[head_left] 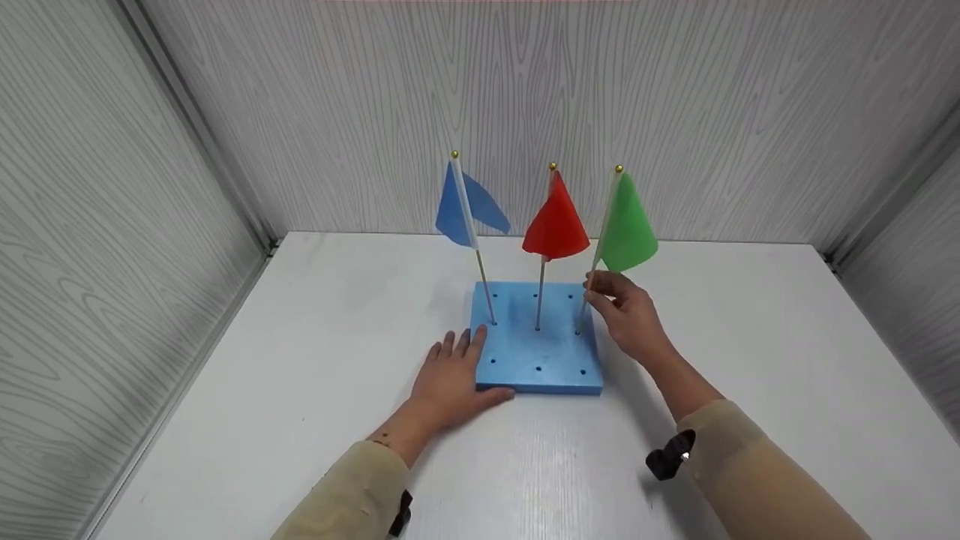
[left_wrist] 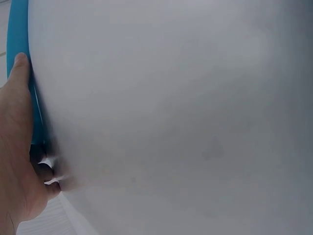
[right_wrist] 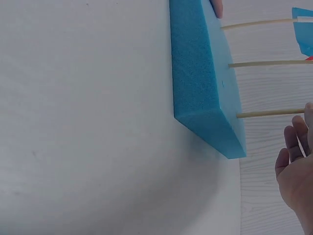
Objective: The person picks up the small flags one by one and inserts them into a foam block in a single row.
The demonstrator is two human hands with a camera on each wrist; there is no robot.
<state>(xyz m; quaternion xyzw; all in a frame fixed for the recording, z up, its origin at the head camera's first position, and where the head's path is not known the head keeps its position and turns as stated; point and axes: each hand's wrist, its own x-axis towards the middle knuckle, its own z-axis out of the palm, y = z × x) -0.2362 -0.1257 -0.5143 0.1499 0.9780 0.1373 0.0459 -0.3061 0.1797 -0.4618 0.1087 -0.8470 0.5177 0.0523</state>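
A square blue foam block (head_left: pixel 516 351) with several small holes lies on the table. Three small flags on thin sticks stand in its middle row: a blue flag (head_left: pixel 451 210) on the left, leaning left, a red flag (head_left: pixel 556 225) in the middle and a green flag (head_left: pixel 630 229) on the right, tilted right. My right hand (head_left: pixel 634 319) pinches the green flag's stick below the cloth, between thumb and fingers. With fingers spread, my left hand (head_left: pixel 450 386) rests against the block's front left corner, thumb along the front edge. In the right wrist view the stick (right_wrist: pixel 269 113) enters the foam.
The white table (head_left: pixel 360 315) extends around the block. Behind it rises a wood-grain panel (head_left: pixel 360 120), with further panels at the left and right sides. A small black device (head_left: pixel 667 456) sits at the right sleeve's cuff.
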